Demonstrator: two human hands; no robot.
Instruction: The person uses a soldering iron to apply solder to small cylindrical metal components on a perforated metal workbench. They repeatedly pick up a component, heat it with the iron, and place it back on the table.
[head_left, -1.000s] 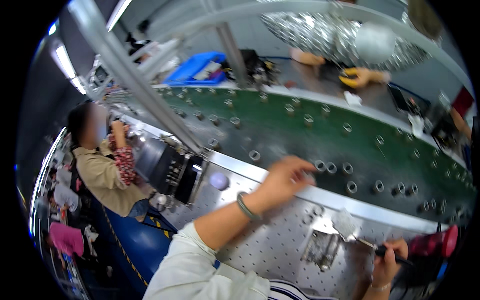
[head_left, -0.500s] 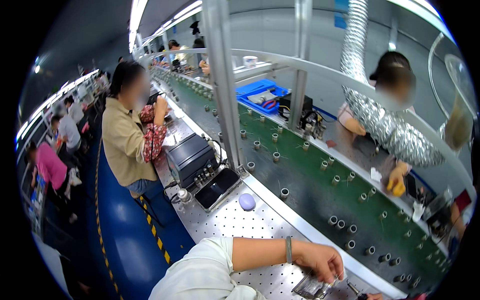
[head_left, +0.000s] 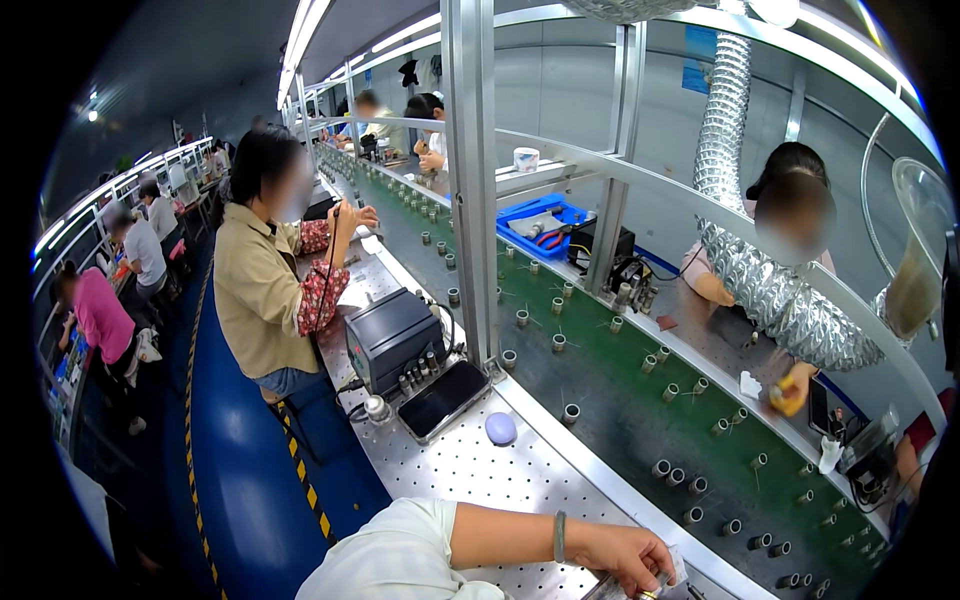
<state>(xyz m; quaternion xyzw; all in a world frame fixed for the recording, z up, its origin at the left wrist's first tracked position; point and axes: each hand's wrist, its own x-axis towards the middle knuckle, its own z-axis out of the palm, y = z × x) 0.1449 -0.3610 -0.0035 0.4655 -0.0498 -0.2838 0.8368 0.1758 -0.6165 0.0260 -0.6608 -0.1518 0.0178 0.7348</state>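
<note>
My left hand, with a bracelet on the wrist and a pale sleeve, reaches across the perforated metal bench top. Its thumb and fingers are pinched together around a small shiny piece, which I cannot make out. Just under the fingers, a metal fixture is mostly cut off by the lower edge of the picture. My right hand is out of the picture. Farther left on the bench lie a lavender rounded object and a black smartphone.
Beyond the bench's metal rail, a green conveyor belt carries several small metal cylinders. A black box-shaped unit and an upright metal post stand at left. Co-workers sit along both sides; a foil duct hangs opposite.
The view has tilted up slightly, so my left hand and the fixture sit lower in the picture. Dark fingertips at the lower right edge are gone. The beige-jacketed co-worker's hands have moved.
</note>
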